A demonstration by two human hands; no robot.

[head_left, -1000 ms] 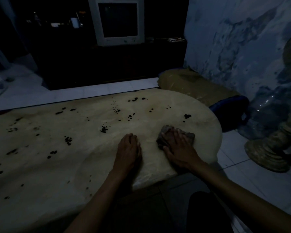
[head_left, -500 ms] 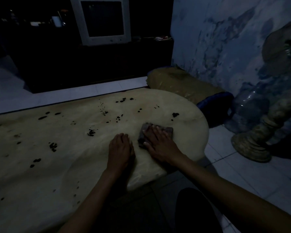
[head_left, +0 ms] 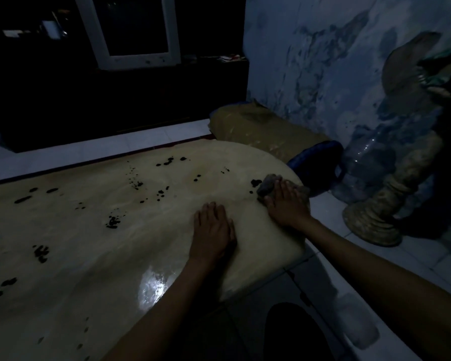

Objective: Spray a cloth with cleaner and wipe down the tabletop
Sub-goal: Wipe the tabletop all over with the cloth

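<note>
1. Head view: my right hand [head_left: 287,204] lies flat, fingers spread, pressing the cloth [head_left: 267,187] onto the tabletop [head_left: 89,243] at its far right rounded end. No pinch, just palm and fingers on top of the wad.
2. Left hand [head_left: 212,230] is flat on the top w/ nothing under it, just beside and nearer me, prob. bracing.
3. Key relation: closest dark spots [head_left: 255,182] touch the cloth's left edge; the rest run left and away across the top. So I judge the stroke goes leftward, right hand nearer.
4. No spray bottle seen; too dim to say more.
</note>
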